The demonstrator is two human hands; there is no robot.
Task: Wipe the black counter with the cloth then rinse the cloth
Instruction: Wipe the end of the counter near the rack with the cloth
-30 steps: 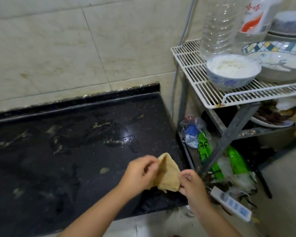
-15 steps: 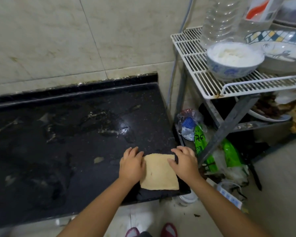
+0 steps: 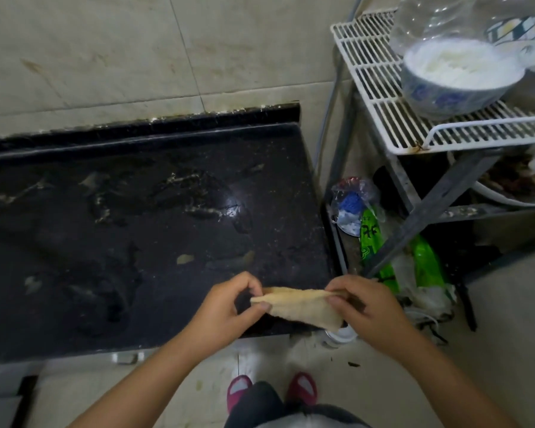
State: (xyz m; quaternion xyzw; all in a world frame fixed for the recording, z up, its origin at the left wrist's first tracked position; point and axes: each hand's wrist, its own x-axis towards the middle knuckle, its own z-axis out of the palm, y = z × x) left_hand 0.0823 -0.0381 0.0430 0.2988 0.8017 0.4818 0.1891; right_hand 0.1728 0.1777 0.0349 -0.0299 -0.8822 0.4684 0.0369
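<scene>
The black counter fills the left and middle of the view, with pale smears and wet patches on it. A tan cloth is stretched just above the counter's front right corner. My left hand pinches its left corner between thumb and fingers. My right hand pinches its right edge. The cloth is folded and sags toward the lower right.
A white wire rack stands right of the counter, carrying a bowl of rice and a clear bottle. Green packets and plastic bags lie under it. The tiled wall backs the counter. My feet in red slippers are below.
Half a second ago the cloth lay flat on the counter under both hands. Now both hands have lifted it off the surface by its ends.
</scene>
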